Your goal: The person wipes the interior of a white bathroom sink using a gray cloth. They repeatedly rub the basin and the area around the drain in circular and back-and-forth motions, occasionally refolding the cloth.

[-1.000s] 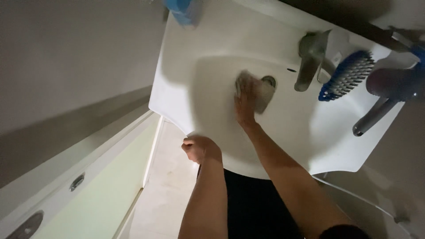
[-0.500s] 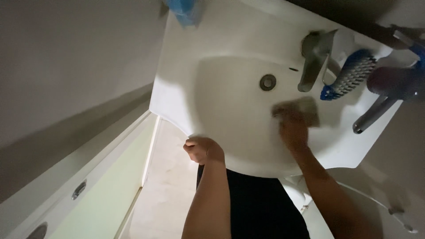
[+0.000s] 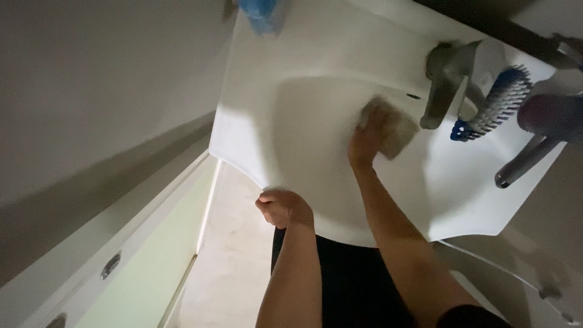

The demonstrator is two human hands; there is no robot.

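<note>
Sponge: we see a pale sponge (image 3: 395, 130) pressed against the inner wall of the white sink (image 3: 303, 91), just below the tap; it is motion-blurred, so we cannot tell its exact shape.
Right hand: our right hand (image 3: 367, 136) lies flat on the sponge, fingers closed over it and gripping it against the sink wall.
Left hand: our left hand (image 3: 282, 206) sits on the sink's near rim, fingers curled shut on the edge.
Tap: the grey metal tap (image 3: 443, 82) stands just beyond the sponge, at the sink's far side.
Brush: a blue-and-white brush (image 3: 495, 103) lies on the sink's ledge beside the tap; a dark-handled tool (image 3: 534, 143) rests further right.
Risk: we judge a wide stroke could knock the hand into the tap, or nudge the brush into the sink; a wet rim could let the left hand slip.
</note>
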